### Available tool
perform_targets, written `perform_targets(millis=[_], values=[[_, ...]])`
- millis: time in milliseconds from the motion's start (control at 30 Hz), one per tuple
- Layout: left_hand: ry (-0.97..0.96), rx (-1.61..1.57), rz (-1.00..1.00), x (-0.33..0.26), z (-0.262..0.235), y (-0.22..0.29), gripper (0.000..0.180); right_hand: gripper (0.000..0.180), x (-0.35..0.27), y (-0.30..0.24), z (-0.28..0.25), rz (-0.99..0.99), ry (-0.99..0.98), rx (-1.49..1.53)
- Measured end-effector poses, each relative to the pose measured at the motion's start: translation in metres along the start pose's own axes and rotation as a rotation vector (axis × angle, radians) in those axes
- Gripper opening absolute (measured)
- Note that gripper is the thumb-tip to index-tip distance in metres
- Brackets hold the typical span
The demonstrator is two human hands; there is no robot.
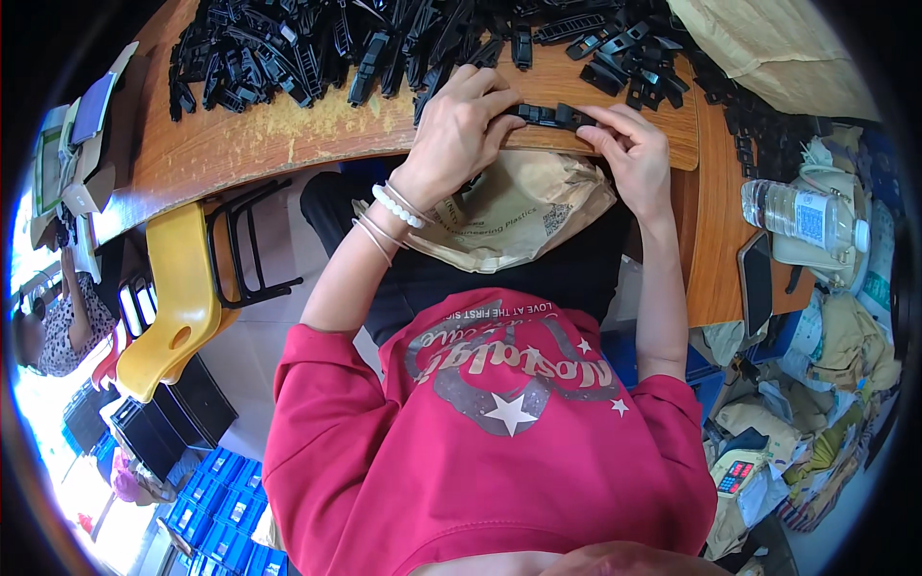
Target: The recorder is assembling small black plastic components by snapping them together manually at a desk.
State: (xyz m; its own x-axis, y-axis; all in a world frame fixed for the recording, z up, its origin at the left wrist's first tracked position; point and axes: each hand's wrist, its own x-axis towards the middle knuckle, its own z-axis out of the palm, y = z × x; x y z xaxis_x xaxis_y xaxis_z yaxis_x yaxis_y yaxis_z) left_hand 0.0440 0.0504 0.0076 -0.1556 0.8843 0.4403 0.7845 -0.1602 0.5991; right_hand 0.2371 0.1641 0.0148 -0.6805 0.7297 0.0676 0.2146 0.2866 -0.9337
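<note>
Near the front edge of the wooden table [288,134], a long black plastic part [549,116] lies level between my two hands. My left hand [463,123] pinches its left end between thumb and fingers, a beaded bracelet at the wrist. At the other end, the thumb and forefinger of my right hand [630,152] close on the part. Beyond my hands spreads a big pile of similar black parts [279,58], with a smaller heap [639,62] to the right. An open brown paper bag [567,197] rests on my lap, just below the table edge.
On the right are a clear plastic bottle [802,213], a dark phone [756,283] and a large paper sack [788,48]. A yellow chair [178,288] stands left, with blue bins [221,509] behind. Another person [67,322] is at the far left.
</note>
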Motion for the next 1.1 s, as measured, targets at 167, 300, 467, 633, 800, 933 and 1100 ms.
perform_targets(millis=[167,300,467,633,800,933,1100], values=[[-0.038,-0.054,0.058,0.001,0.001,-0.002,0.023,0.023,0.004,0.003,0.006,-0.255,-0.017,-0.177],[-0.058,-0.042,0.090,0.000,0.001,-0.003,0.027,0.023,0.006,0.001,0.017,-0.302,-0.017,-0.167],[0.079,0.056,0.154,-0.005,-0.020,0.009,0.042,0.014,0.003,0.001,0.012,-0.250,0.089,-0.032],[0.064,0.597,0.084,-0.006,-0.015,-0.006,0.029,0.013,0.031,0.019,0.002,-0.447,0.434,-0.676],[0.036,0.561,0.168,-0.005,-0.010,-0.003,0.028,0.015,0.044,0.022,-0.002,-0.469,0.316,-0.848],[0.012,0.388,0.081,-0.004,-0.011,-0.002,0.029,0.015,0.042,0.017,0.007,-0.449,0.311,-0.831],[0.107,0.226,-0.035,-0.008,-0.004,0.006,0.019,0.013,0.042,0.016,0.018,-0.552,0.409,-0.690]])
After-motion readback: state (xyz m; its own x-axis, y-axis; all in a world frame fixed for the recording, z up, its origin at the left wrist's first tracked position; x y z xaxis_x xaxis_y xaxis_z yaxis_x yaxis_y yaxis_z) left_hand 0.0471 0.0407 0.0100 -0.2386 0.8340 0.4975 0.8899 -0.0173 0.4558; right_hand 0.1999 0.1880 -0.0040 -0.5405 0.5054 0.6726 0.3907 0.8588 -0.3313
